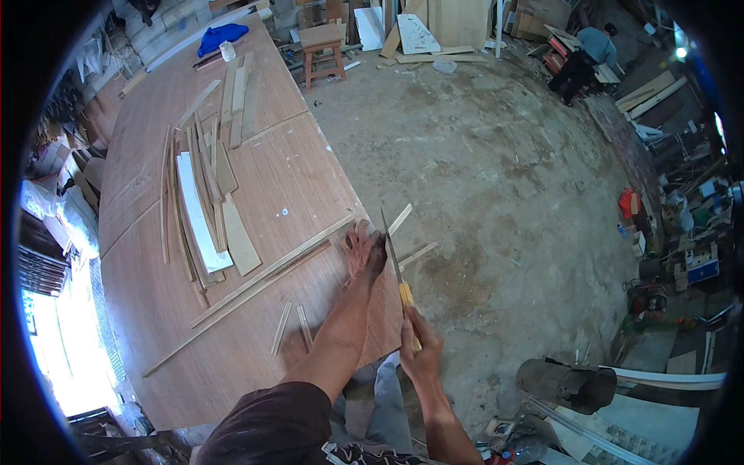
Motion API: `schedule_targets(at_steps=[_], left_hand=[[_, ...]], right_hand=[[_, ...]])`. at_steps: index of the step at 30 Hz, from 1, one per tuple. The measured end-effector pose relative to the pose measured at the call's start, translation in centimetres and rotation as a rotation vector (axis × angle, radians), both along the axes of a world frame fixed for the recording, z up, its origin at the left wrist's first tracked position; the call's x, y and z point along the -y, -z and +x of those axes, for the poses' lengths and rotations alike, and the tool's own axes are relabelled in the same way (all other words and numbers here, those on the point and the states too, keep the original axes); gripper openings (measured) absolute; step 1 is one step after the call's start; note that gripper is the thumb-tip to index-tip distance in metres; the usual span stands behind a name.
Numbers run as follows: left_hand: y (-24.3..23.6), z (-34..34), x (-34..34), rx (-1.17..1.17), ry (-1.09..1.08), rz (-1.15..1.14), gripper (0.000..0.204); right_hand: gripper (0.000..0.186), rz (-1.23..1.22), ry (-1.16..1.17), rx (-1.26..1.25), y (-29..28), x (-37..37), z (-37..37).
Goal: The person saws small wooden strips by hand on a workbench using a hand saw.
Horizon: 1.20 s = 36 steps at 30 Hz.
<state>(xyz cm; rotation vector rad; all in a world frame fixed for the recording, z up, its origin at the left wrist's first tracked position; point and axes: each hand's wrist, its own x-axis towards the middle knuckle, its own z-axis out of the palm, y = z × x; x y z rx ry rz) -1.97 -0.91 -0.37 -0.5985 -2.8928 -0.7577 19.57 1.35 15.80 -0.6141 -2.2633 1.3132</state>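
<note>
My right hand (422, 341) is closed around the yellow handle of a handsaw (393, 252). The thin blade points away from me, just off the table's right edge, beside my other hand. My left hand (364, 252) presses down on and grips long thin wooden strips (271, 271) at that edge. The strips run diagonally across the tabletop from the lower left. Their ends (418, 256) stick out past the edge over the floor, on the far side of the blade. Where the blade meets the wood is hard to make out.
The big wooden table (155, 310) carries loose slats (209, 163), a white strip (198, 213), two short pieces (282, 328) and a blue cloth (222, 37). A stool (322, 54) stands beyond. A metal cylinder (566, 384) lies right on the concrete floor (496, 194). Another person (589, 58) bends far right.
</note>
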Motion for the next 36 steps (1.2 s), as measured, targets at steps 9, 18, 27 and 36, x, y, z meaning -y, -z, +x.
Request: schedule_targets(at_steps=[9, 18, 27, 36], left_hand=[[0.0, -0.2, -0.1, 0.071, -0.008, -0.020, 0.027], [-1.2, 0.5, 0.0, 0.135, 0.028, -0.087, 0.030], [1.4, -1.2, -0.4, -0.028, -0.021, -0.108, 0.030], [-0.8, 0.2, -0.5, 0.017, -0.002, -0.031, 0.027]], right_hand=[[0.032, 0.055, -0.029, 0.030, 0.8, -0.9, -2.6], [0.033, -0.006, -0.022, 0.006, 0.0, -1.9, -5.6], [0.031, -0.045, -0.025, 0.097, -0.4, -2.6, -8.1], [0.029, -0.023, -0.028, 0.036, -0.1, -3.8, -8.6]])
